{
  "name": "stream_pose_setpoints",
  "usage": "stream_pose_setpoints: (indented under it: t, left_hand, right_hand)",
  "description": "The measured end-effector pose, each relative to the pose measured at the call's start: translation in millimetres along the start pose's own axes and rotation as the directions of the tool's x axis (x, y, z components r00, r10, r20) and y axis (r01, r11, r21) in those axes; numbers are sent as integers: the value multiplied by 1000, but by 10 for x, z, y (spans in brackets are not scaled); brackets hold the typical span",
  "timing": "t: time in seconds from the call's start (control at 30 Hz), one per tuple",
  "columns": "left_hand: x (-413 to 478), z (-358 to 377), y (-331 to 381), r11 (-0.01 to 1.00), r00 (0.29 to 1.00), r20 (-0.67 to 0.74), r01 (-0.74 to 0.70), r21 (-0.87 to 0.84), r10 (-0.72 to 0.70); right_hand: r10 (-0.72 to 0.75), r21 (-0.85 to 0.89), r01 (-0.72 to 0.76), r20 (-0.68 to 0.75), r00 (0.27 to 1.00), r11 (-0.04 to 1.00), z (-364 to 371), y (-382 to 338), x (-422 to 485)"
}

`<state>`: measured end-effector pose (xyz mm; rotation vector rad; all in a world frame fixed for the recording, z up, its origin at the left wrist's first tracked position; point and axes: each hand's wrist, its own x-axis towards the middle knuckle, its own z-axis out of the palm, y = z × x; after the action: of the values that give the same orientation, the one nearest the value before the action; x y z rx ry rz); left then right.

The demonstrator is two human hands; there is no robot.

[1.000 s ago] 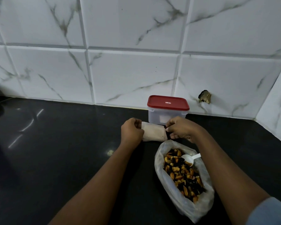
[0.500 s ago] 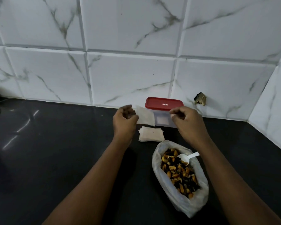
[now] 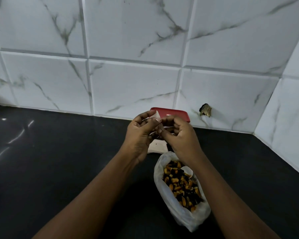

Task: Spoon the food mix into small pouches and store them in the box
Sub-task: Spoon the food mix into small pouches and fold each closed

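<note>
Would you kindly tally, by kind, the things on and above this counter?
Red-lidded box: 1
Bag of food mix: 1
Spoon in the bag: 1
Loose pouch, held by left hand and right hand: 1
Stack of pouches, number within unclear: 1
Total: 5

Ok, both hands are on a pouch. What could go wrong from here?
1. The right hand and left hand both pinch the pouch; freeing one for the spoon may let its mouth fall shut.
2. The right forearm hangs over the open bag; a low pass could tip it and spill the mix.
3. The box has its lid on, so storing will need a free hand.
</note>
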<state>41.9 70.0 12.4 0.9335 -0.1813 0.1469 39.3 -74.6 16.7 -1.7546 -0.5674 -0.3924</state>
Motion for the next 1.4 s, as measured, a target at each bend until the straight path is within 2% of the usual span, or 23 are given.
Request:
stream_pose_setpoints:
  t: [0.1, 0.27, 0.43, 0.67, 0.73, 0.8, 0.9, 1.0, 1.13, 1.27, 1.33, 1.4]
  left_hand:
    - [17, -25, -12, 1000, 999, -42, 7, 2, -7]
    - [18, -64, -18, 1000, 999, -31, 17, 22, -16]
    - [52, -105, -63, 995, 999, -14, 42, 95, -41]
    - [48, -131, -78, 962, 995, 61, -88, 257, 75]
    - [43, -114, -77, 950, 994, 68, -98, 297, 81]
    - [45, -106, -82, 937, 993, 80, -110, 331, 89]
    - [23, -88, -84, 925, 990, 69, -139, 354, 122]
    - [-7, -76, -73, 886, 983, 30, -178, 428, 183]
    - [-16, -77, -93, 780, 955, 67, -276, 561, 290]
    - [-29, -66, -99, 732, 939, 102, -321, 601, 327]
    - [-42, -58, -99, 745, 940, 111, -324, 583, 322]
    - [-52, -58, -107, 733, 934, 124, -340, 589, 334]
  right_hand:
    - [12, -12, -12, 1, 1000, 1000, 4, 10, 7]
    - [15, -61, -13, 34, 999, 998, -12, -3, -15]
    - [6, -109, -9, -30, 1000, 994, -27, 41, 18]
    - [91, -96, -106, -151, 984, 990, -75, 105, 57]
    - [61, -177, -110, -260, 964, 978, -97, 105, 71]
    - [-94, -345, -16, -300, 949, 938, -109, 104, 73]
    - [-313, -610, 174, -128, 941, 773, -83, 148, 49]
    - [-321, -689, 247, 23, 947, 681, -67, 171, 46]
    - [-241, -593, 203, 16, 970, 779, -96, 109, 45]
    - [-50, -412, 25, -52, 997, 911, -128, 69, 43]
    - [-9, -357, -30, -106, 994, 934, -129, 79, 52]
    - [-51, -419, -9, -133, 990, 908, -123, 87, 56]
